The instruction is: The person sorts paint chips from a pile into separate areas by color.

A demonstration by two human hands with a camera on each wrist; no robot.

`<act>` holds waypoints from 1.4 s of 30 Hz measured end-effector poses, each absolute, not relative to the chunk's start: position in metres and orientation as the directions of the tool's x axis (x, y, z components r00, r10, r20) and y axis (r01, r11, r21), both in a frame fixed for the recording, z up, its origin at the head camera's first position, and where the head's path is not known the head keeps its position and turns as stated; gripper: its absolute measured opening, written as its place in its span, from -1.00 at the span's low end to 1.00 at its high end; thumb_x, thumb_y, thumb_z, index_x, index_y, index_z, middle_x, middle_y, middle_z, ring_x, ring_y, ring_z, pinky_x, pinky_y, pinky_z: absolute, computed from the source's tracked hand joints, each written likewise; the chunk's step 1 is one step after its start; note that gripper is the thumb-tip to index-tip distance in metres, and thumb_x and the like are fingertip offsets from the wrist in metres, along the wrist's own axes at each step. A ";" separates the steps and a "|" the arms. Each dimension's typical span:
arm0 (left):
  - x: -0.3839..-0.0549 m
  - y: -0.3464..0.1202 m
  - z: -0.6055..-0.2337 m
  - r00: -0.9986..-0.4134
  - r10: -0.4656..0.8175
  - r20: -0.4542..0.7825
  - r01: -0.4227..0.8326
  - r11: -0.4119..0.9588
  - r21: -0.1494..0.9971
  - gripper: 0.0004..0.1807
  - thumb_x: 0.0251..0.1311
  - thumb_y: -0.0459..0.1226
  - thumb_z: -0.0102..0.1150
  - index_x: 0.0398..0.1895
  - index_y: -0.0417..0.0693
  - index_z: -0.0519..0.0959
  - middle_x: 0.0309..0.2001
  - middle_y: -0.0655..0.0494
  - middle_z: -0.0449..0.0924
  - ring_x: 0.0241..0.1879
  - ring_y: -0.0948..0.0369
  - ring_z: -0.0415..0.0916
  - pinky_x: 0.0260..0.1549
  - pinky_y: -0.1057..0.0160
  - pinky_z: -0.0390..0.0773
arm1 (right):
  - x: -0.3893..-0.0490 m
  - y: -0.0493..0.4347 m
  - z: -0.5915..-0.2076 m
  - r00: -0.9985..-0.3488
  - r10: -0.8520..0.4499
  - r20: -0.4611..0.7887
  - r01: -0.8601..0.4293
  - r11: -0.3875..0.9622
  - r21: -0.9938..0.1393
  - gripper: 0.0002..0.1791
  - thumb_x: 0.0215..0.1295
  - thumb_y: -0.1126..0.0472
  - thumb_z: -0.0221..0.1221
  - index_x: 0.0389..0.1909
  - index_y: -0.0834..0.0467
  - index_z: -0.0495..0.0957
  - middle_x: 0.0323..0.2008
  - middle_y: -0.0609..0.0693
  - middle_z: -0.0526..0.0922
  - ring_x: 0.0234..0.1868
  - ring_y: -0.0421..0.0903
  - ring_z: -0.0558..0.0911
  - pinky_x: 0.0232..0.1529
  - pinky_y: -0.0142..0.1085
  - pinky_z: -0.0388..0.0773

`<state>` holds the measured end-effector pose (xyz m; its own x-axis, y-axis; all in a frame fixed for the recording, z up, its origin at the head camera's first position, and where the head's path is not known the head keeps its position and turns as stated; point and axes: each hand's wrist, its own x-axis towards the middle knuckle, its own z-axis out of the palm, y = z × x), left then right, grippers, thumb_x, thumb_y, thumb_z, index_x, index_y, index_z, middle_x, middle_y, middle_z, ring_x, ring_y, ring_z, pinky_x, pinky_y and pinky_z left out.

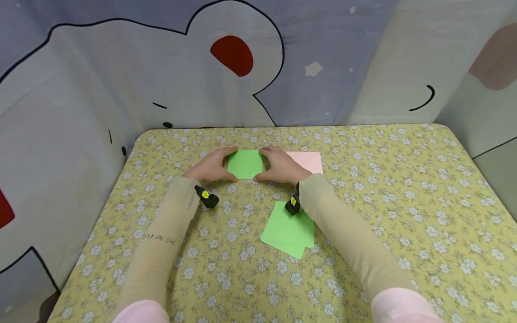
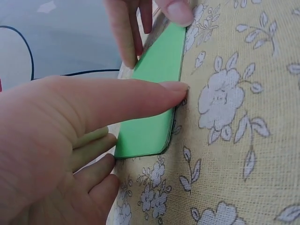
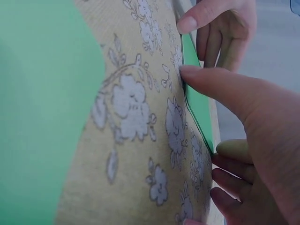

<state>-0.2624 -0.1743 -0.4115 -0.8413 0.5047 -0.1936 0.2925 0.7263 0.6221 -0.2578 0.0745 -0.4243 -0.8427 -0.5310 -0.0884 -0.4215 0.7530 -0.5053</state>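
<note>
A green square stack of thin cards lies flat on the cloth in the head view, its layered edge visible in the left wrist view. My left hand holds its left side, thumb at the near edge and fingers at the far edge. On the opposite side my right hand holds it the same way. From the left wrist, the left thumb lies across the green top. Beyond the right hand, a pink card is partly covered by that hand.
Two overlapping green cards lie on the table nearer to me, below the right wrist. A yellow floral cloth covers the table. Behind it hangs a printed curtain. Each wrist carries a small black device.
</note>
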 end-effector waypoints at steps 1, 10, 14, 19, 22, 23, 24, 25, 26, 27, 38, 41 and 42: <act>-0.262 -0.175 -0.412 -0.842 0.504 -0.193 0.292 0.726 0.622 0.12 0.08 -0.27 0.56 0.61 -0.24 0.03 0.57 -0.16 0.04 0.47 -0.08 0.12 0.41 -0.02 0.23 | -0.258 0.074 -0.424 -0.843 -0.531 -0.089 -0.422 0.754 -0.503 0.08 0.19 -0.19 0.42 0.55 0.29 0.16 0.51 0.19 0.19 0.48 0.13 0.22 0.44 -0.06 0.25; -0.258 -0.172 -0.409 -0.857 0.489 -0.165 0.288 0.719 0.633 0.17 0.04 -0.26 0.59 0.62 -0.22 0.01 0.59 -0.14 -0.02 0.48 -0.08 0.12 0.43 -0.03 0.21 | -0.254 0.077 -0.419 -0.854 -0.516 -0.070 -0.412 0.751 -0.516 0.09 0.21 -0.18 0.41 0.58 0.25 0.11 0.51 0.18 0.20 0.50 0.12 0.19 0.46 -0.06 0.20; -0.255 -0.168 -0.404 -0.870 0.475 -0.134 0.295 0.718 0.630 0.20 0.00 -0.21 0.63 0.63 -0.16 0.03 0.59 -0.11 0.00 0.47 -0.07 0.13 0.41 -0.05 0.22 | -0.251 0.082 -0.413 -0.858 -0.512 -0.039 -0.424 0.749 -0.509 0.08 0.22 -0.19 0.40 0.58 0.22 0.12 0.52 0.15 0.21 0.51 0.10 0.18 0.48 -0.05 0.16; -0.246 -0.162 -0.398 -0.871 0.483 -0.093 0.334 0.720 0.608 0.16 0.01 -0.17 0.62 0.62 -0.12 0.09 0.58 -0.10 0.05 0.49 -0.07 0.09 0.42 -0.11 0.18 | -0.246 0.088 -0.407 -0.861 -0.508 -0.030 -0.426 0.751 -0.504 0.07 0.24 -0.20 0.38 0.59 0.21 0.11 0.54 0.17 0.16 0.54 0.11 0.11 0.50 -0.01 0.10; -0.240 -0.158 -0.396 -0.873 0.482 -0.072 0.344 0.714 0.610 0.15 0.02 -0.15 0.61 0.62 -0.10 0.10 0.57 -0.09 0.06 0.50 -0.08 0.06 0.42 -0.16 0.15 | -0.242 0.092 -0.403 -0.862 -0.506 -0.025 -0.424 0.748 -0.511 0.08 0.24 -0.20 0.38 0.59 0.21 0.10 0.55 0.18 0.13 0.54 0.12 0.10 0.50 0.01 0.10; -0.238 -0.157 -0.396 -0.875 0.480 -0.065 0.344 0.711 0.613 0.14 0.01 -0.15 0.61 0.62 -0.09 0.11 0.57 -0.08 0.07 0.50 -0.08 0.06 0.42 -0.18 0.15 | -0.240 0.093 -0.402 -0.862 -0.506 -0.022 -0.426 0.748 -0.510 0.08 0.23 -0.20 0.38 0.59 0.21 0.09 0.55 0.18 0.13 0.54 0.12 0.10 0.50 0.01 0.11; -0.237 -0.156 -0.396 -0.877 0.477 -0.056 0.347 0.710 0.613 0.14 0.01 -0.14 0.61 0.62 -0.08 0.12 0.57 -0.08 0.07 0.51 -0.08 0.05 0.42 -0.19 0.14 | -0.239 0.095 -0.401 -0.863 -0.506 -0.017 -0.428 0.748 -0.508 0.08 0.23 -0.20 0.38 0.59 0.21 0.10 0.55 0.18 0.13 0.54 0.12 0.10 0.49 0.01 0.11; -0.235 -0.154 -0.396 -0.879 0.475 -0.048 0.350 0.709 0.613 0.14 0.00 -0.14 0.61 0.61 -0.08 0.12 0.57 -0.07 0.08 0.51 -0.07 0.05 0.42 -0.20 0.13 | -0.238 0.097 -0.401 -0.863 -0.505 -0.013 -0.431 0.750 -0.502 0.08 0.23 -0.20 0.38 0.59 0.21 0.09 0.55 0.18 0.13 0.54 0.12 0.10 0.49 0.01 0.11; -0.234 -0.153 -0.396 -0.879 0.475 -0.039 0.354 0.706 0.613 0.13 0.00 -0.14 0.61 0.61 -0.09 0.13 0.56 -0.06 0.09 0.51 -0.07 0.04 0.42 -0.19 0.12 | -0.236 0.099 -0.400 -0.863 -0.505 -0.011 -0.433 0.750 -0.500 0.09 0.23 -0.21 0.38 0.59 0.22 0.09 0.55 0.18 0.12 0.54 0.12 0.11 0.49 0.01 0.11; -0.233 -0.152 -0.396 -0.878 0.478 -0.031 0.361 0.703 0.613 0.13 0.01 -0.14 0.61 0.61 -0.10 0.14 0.56 -0.07 0.10 0.51 -0.07 0.04 0.43 -0.19 0.12 | -0.235 0.101 -0.400 -0.864 -0.504 -0.006 -0.435 0.751 -0.496 0.09 0.23 -0.21 0.38 0.59 0.22 0.10 0.55 0.17 0.12 0.54 0.11 0.11 0.49 0.01 0.11; -0.213 -0.142 -0.399 -0.875 0.484 0.004 0.372 0.667 0.645 0.04 0.12 -0.09 0.53 0.61 -0.07 0.15 0.55 -0.05 0.13 0.50 -0.03 0.08 0.44 -0.08 0.16 | -0.217 0.122 -0.393 -0.855 -0.517 0.041 -0.471 0.742 -0.478 0.12 0.17 -0.20 0.43 0.59 0.22 0.11 0.54 0.15 0.15 0.54 0.09 0.10 0.49 0.00 0.12; -0.208 -0.139 -0.401 -0.872 0.489 0.018 0.379 0.651 0.657 0.01 0.14 -0.09 0.52 0.59 -0.08 0.17 0.54 0.00 0.16 0.47 -0.01 0.15 0.41 -0.05 0.22 | -0.210 0.128 -0.391 -0.852 -0.522 0.045 -0.475 0.734 -0.485 0.12 0.17 -0.21 0.43 0.59 0.20 0.11 0.55 0.13 0.13 0.55 0.09 0.08 0.50 0.02 0.11; -0.205 -0.138 -0.401 -0.871 0.490 0.021 0.380 0.648 0.660 0.00 0.15 -0.09 0.51 0.59 -0.07 0.17 0.54 0.01 0.17 0.47 0.00 0.16 0.40 -0.05 0.24 | -0.208 0.129 -0.390 -0.850 -0.525 0.045 -0.477 0.730 -0.489 0.12 0.17 -0.21 0.43 0.59 0.19 0.10 0.55 0.13 0.13 0.54 0.09 0.09 0.49 0.02 0.12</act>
<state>-0.2054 -0.1380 -0.4010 -0.8714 0.4900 0.0212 0.3803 0.6478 0.6601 -0.2084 0.1294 -0.3901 -0.8500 -0.5248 0.0450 -0.4768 0.7303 -0.4891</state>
